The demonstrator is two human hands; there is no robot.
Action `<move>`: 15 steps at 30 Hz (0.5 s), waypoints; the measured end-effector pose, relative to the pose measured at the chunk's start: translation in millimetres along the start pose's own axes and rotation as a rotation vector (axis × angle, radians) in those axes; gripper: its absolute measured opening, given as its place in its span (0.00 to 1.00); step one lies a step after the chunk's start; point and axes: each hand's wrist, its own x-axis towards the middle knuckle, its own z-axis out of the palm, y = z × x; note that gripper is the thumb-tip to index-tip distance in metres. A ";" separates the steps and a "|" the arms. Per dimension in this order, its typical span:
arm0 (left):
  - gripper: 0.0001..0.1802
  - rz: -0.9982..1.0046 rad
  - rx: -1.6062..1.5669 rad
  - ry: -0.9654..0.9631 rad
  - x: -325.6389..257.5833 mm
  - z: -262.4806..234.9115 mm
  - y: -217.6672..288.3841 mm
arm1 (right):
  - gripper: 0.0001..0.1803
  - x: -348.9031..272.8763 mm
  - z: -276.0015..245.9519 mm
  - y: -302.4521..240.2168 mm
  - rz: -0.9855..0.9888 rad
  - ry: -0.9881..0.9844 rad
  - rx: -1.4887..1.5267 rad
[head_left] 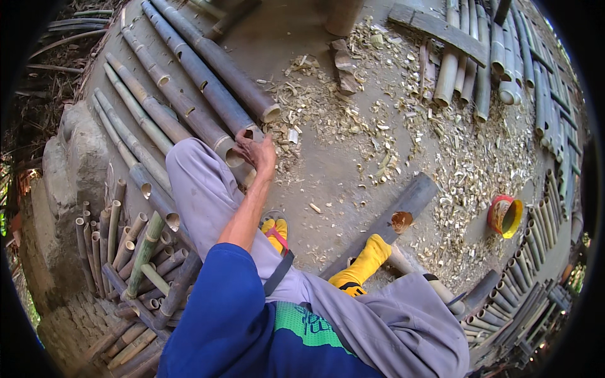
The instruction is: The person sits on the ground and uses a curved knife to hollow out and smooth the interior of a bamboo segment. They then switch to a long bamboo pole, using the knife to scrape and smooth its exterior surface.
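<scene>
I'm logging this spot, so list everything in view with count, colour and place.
Long poles: several, brownish grey, upper left
Other poles: several, grey and tan, upper right
Plank: one, grey, over other poles
Log: one, brown, top edge
Wood block: one, brown, below log
Shavings: many, pale, centre and right
Holed tube: one, dark grey, right of centre
Tub: one, red and yellow, right
Short tubes: many, grey, lower right
Stubs: many, green and brown, lower left
Rock: one, grey, left
Trousers: one pair, grey, bottom
Socks: two, yellow, centre
Shirt: one, blue and green, bottom
Left hand: one, bare, at long pole ends
Right hand: not in view
</scene>
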 end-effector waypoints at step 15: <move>0.42 -0.319 0.050 0.208 29.8 -37.4 -49.2 | 0.29 0.7 13.5 -10.5 -0.018 -0.054 0.012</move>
